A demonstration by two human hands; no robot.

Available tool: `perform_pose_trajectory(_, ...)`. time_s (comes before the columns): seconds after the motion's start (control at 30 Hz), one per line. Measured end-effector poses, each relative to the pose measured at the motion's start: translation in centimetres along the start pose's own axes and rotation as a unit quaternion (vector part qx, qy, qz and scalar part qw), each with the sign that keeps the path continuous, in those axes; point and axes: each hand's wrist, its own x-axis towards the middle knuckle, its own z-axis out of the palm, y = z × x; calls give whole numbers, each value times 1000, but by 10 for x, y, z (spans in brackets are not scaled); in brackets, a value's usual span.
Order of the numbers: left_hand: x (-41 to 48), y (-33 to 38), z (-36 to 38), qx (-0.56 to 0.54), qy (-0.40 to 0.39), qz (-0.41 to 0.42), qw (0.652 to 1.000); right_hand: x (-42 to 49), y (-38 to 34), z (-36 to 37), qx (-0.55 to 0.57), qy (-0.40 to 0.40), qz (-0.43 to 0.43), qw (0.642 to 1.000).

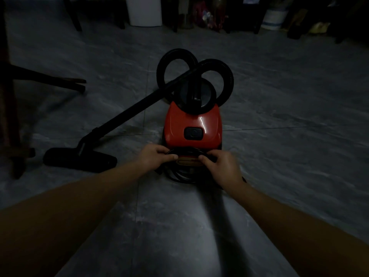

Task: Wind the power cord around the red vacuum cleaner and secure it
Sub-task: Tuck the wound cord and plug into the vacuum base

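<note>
Nearest me, my left hand [157, 156] and right hand [221, 164] are apart, each pinching the black cord [180, 177] looped against the near end of the red vacuum [191, 120] on the floor. The cord looks limp yet springy, so I'd grip its loops close to the body. The vacuum seems heavy enough to stay put.

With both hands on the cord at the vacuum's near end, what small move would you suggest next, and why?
Probably draw the next loose loop up onto the wrap: the left hand and right hand both pinch the power cord against the near end of the red vacuum cleaner, yet several coils lie slack on the floor.
</note>
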Motion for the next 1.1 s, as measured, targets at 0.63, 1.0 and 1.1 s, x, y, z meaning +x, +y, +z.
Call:
perform_pose_trajectory(0.63,-16,-10,-2,284,113,371,877,4,1,-4,-7,-19,4,1000)
perform_pose_trajectory(1.0,-15,-5,5,299,142,373,867,-4,3,1,-84,49,-64,993)
perform_pose_trajectory(1.1,-15,-8,7,299,150,346,877,-3,-1,2,-89,49,-80,992)
